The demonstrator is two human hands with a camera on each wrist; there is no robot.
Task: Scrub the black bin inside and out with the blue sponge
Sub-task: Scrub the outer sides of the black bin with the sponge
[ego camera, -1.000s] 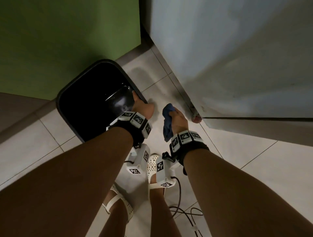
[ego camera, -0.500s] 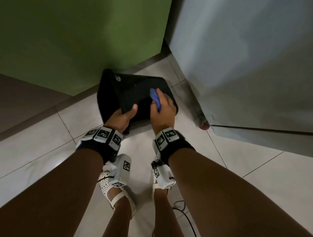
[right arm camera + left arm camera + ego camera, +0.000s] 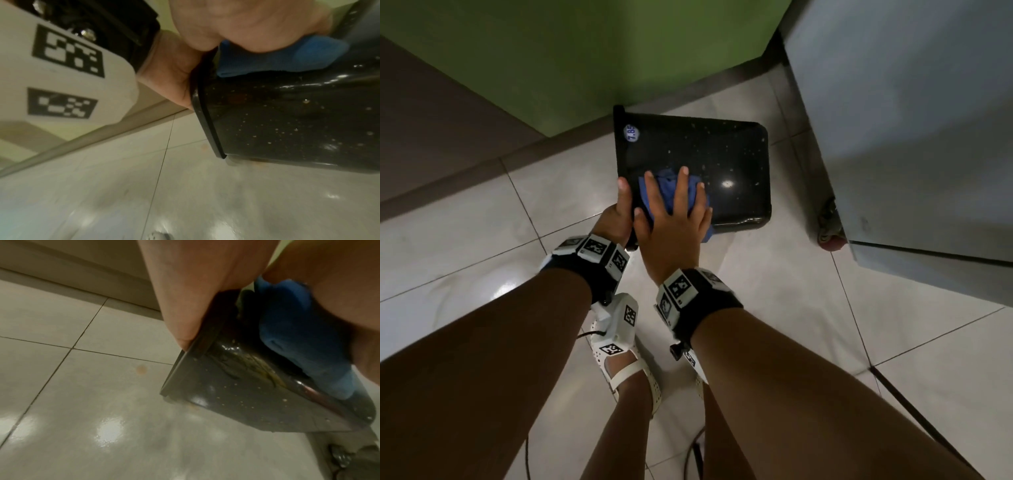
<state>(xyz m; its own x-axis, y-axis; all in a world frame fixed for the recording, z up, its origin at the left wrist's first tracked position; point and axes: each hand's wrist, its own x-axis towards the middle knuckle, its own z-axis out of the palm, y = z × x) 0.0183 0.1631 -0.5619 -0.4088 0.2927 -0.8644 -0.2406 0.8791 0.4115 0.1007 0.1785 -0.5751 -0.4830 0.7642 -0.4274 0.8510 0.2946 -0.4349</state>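
The black bin [image 3: 729, 161] is tipped on its side over the tiled floor, its rim to the left and its speckled outer wall facing up. My left hand [image 3: 619, 212] grips the near-left rim, thumb on the outside. My right hand [image 3: 674, 219] lies flat with straight fingers, pressing the blue sponge [image 3: 666, 186] onto the outer wall near the rim. The left wrist view shows the sponge [image 3: 298, 337] on the wet bin [image 3: 236, 386] beside my thumb [image 3: 195, 288]. In the right wrist view the sponge [image 3: 277, 60] sits under my palm on the bin [image 3: 287, 121].
A green wall [image 3: 585, 51] stands just behind the bin. A grey cabinet [image 3: 911, 120] with a foot [image 3: 828, 236] is close on the right. My white sandals [image 3: 626, 373] and cables [image 3: 698, 452] are on the shiny tile floor [image 3: 465, 246] below my arms.
The bin went from upright to lying on its side. My right hand spread flat and pushed the sponge onto the outer wall. My left hand kept hold of the rim.
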